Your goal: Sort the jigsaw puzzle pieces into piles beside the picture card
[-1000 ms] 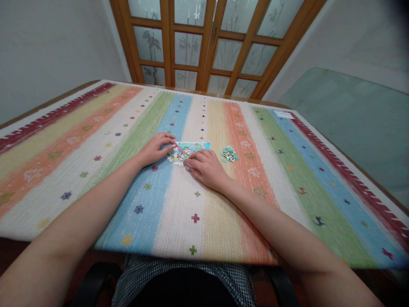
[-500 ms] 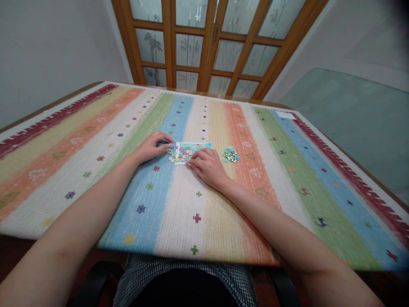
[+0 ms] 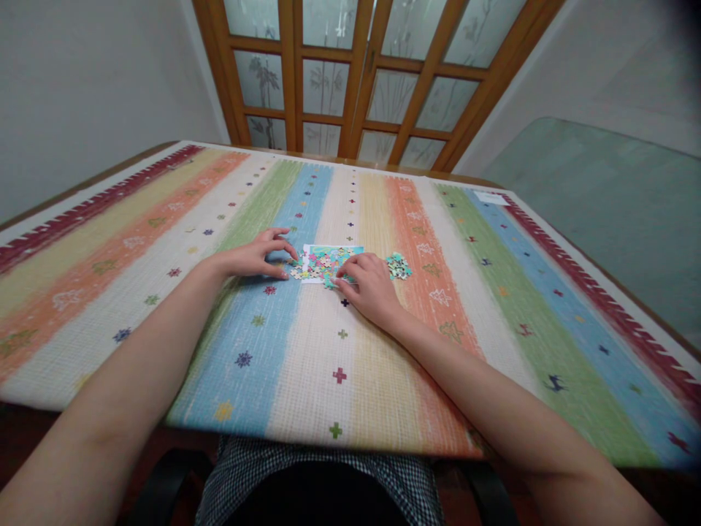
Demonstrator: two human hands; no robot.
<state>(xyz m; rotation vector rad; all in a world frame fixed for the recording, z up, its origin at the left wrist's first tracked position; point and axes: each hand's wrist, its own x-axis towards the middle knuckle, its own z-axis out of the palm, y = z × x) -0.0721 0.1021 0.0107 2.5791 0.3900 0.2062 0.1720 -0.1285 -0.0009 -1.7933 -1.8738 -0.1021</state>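
Note:
A picture card (image 3: 350, 251) with a white left border lies on the striped cloth, mostly covered by loose jigsaw puzzle pieces (image 3: 323, 261). My left hand (image 3: 261, 254) rests at the left of the heap, thumb and fingers apart, with no piece visible between them. Over the card's right part, my right hand (image 3: 369, 285) has its thumb and forefinger drawn together at a teal jigsaw puzzle piece (image 3: 329, 281) by the card's near edge. The fingers partly hide this piece. Just right of that hand sits a second small pile of teal pieces (image 3: 399, 266).
A striped tablecloth (image 3: 307, 351) covers the table, its near edge in front of my lap. A white slip (image 3: 491, 198) lies at the far right. Beyond stand wood-framed glass doors (image 3: 350, 88); a pale green panel (image 3: 602, 197) is at the right.
My left hand has drawn back slightly to the left, its fingers spreading. My right hand has shifted a little right, and teal pieces now show beside its fingertips.

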